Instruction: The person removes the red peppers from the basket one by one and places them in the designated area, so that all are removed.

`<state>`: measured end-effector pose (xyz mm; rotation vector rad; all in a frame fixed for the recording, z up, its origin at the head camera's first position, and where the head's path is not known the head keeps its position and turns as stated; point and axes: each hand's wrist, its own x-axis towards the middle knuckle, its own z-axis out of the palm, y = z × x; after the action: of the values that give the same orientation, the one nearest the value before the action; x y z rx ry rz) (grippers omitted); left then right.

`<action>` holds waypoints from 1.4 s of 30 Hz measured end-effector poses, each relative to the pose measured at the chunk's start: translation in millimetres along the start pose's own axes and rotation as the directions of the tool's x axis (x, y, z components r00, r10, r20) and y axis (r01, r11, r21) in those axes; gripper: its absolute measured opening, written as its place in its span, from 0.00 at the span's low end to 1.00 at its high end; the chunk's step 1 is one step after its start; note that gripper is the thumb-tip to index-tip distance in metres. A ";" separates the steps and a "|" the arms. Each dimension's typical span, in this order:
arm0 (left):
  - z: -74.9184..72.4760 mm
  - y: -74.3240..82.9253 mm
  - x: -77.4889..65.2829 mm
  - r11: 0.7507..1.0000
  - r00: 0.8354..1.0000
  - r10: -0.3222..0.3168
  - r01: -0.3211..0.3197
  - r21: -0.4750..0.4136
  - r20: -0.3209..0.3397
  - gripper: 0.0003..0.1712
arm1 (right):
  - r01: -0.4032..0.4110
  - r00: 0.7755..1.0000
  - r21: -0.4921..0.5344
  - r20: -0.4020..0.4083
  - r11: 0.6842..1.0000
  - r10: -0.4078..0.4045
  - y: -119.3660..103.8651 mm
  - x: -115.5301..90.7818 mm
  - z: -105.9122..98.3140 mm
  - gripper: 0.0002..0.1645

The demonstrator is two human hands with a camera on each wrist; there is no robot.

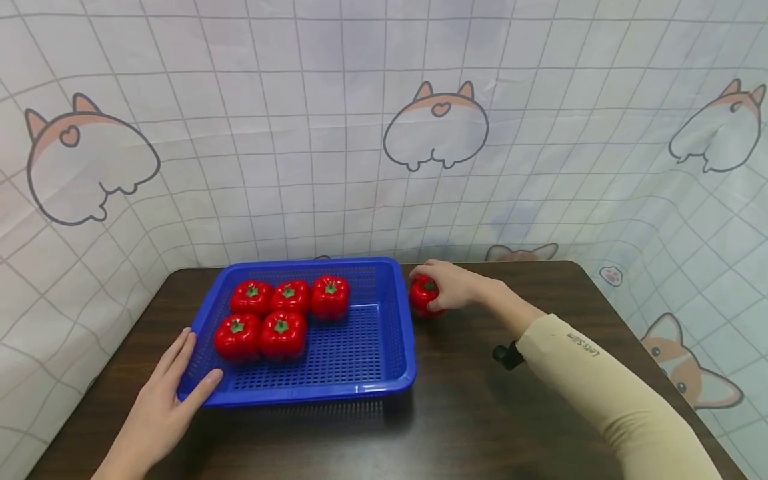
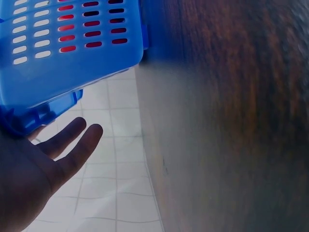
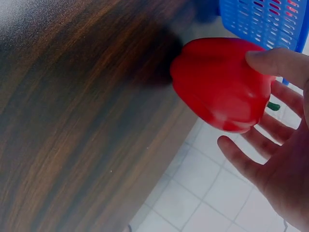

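The right grip (image 1: 453, 283) (a bare hand below a cream sleeve (image 1: 588, 380)) holds a red pepper (image 1: 423, 303) just outside the right wall of the blue basket (image 1: 300, 393), near the back edge of the counter (image 1: 480, 413). The thumb presses one side of the pepper and fingers bend round the other, though the right wrist view shows one finger standing apart from it. The green stem (image 3: 273, 106) points towards the palm. Whether the pepper rests on the counter or hangs just above it, I cannot tell.

The left grip (image 1: 165, 393) is uncurled at the basket's front left corner, its fingers stretched along the left side and its thumb out over the corner.

Inside the basket sit five peppers (image 1: 283, 335), three along the back and two in front, gathered towards the left with their stems up. A small black thing (image 1: 509, 355) (too dark to name) juts out by the sleeve's cuff. Behind the dark wood counter hangs a pale cloth (image 1: 270, 133) with a grid and cartoon dogs.
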<state>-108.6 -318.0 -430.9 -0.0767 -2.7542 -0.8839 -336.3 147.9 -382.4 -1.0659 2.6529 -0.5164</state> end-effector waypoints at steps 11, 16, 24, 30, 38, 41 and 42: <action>-0.6 0.3 0.7 1.000 1.000 -0.005 0.005 -0.006 0.012 0.48 | 0.001 1.000 -0.012 0.001 1.000 -0.001 -9.6 -2.4 -19.4 0.36; -1.4 -0.1 1.0 1.000 1.000 -0.008 0.008 -0.011 0.015 0.47 | 0.022 0.999 -0.035 -0.041 0.999 -0.024 -18.6 2.8 -34.7 0.33; -1.1 -0.8 1.9 1.000 1.000 -0.004 0.005 -0.015 0.009 0.47 | 0.067 0.991 -0.055 -0.113 0.996 -0.073 -44.0 21.5 -52.4 0.28; -1.3 -1.4 2.3 1.000 1.000 -0.001 0.001 -0.014 0.007 0.47 | 0.051 0.992 -0.086 -0.113 0.995 -0.061 -69.6 42.1 -53.4 0.26; 0.4 -0.8 1.9 1.000 1.000 -0.004 0.004 -0.016 0.002 0.47 | 0.072 0.995 -0.144 -0.055 0.987 -0.080 -98.3 72.7 -39.4 0.24; 0.6 -0.8 1.6 1.000 1.000 -0.005 0.005 -0.016 0.001 0.47 | 0.088 0.995 -0.162 -0.028 0.983 -0.093 -108.6 82.1 -33.3 0.24; 0.4 -0.9 1.3 1.000 1.000 -0.006 0.006 -0.016 0.001 0.47 | 0.092 0.995 -0.168 -0.020 0.982 -0.097 -111.9 85.2 -31.0 0.25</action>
<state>-110.1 -318.5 -431.4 -0.0715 -2.7500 -0.9084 -337.9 20.1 -316.0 -1.2457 2.7197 -0.3338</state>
